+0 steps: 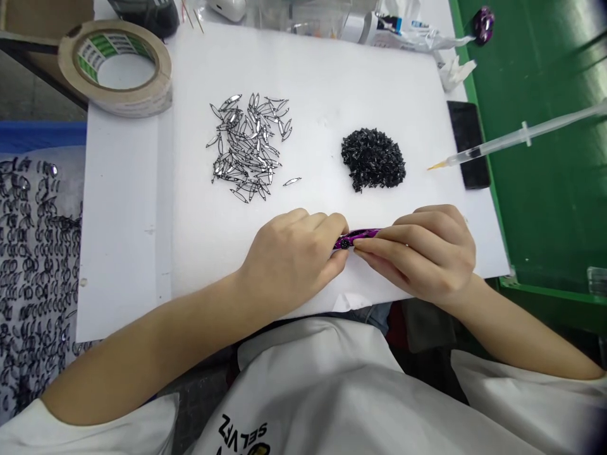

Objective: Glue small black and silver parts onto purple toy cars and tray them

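By the near edge of the white sheet point(313, 69), the left hand point(294, 259) and right hand point(431, 253) pinch a purple toy car point(359, 236) with their fingers point(393, 235), a gap away from the black bits point(374, 159).

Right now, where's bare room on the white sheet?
Between the stray silvery piece and the black pile; also between the silvery heap and the tape roll. Crowded: the far edge, and where left hand and right hand hold the purple car.
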A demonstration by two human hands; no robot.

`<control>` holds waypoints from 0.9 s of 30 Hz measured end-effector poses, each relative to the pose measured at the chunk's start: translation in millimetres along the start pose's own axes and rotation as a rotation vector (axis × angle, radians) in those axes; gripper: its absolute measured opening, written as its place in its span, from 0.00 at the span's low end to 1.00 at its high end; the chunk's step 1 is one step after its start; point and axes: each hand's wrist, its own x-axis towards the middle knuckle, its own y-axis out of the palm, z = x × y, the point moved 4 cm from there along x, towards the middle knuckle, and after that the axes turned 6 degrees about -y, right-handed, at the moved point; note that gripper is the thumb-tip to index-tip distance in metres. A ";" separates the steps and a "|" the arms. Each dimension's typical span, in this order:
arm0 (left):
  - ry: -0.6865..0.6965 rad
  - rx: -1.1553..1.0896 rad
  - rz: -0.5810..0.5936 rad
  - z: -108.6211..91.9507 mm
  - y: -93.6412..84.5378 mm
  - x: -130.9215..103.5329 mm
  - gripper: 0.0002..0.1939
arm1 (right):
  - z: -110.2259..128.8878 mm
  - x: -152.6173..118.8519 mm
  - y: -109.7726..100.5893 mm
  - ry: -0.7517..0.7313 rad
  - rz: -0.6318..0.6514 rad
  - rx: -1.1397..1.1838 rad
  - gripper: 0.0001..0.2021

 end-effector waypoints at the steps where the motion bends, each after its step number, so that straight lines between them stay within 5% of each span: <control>1: 0.000 -0.001 -0.001 -0.2 -0.1 0.0 0.08 | 0.4 -0.3 0.2 -0.003 -0.007 0.009 0.11; 17: -0.001 0.010 0.034 -0.1 0.4 0.2 0.08 | -7.2 -7.9 3.4 0.147 0.101 0.186 0.09; 23: 0.015 -0.011 0.061 -0.4 -0.9 -1.4 0.08 | -35.1 2.5 -7.0 0.434 -0.018 0.404 0.06; 27: 0.069 0.039 0.100 -2.7 2.4 -1.4 0.08 | -45.4 26.0 19.1 0.435 0.215 0.466 0.05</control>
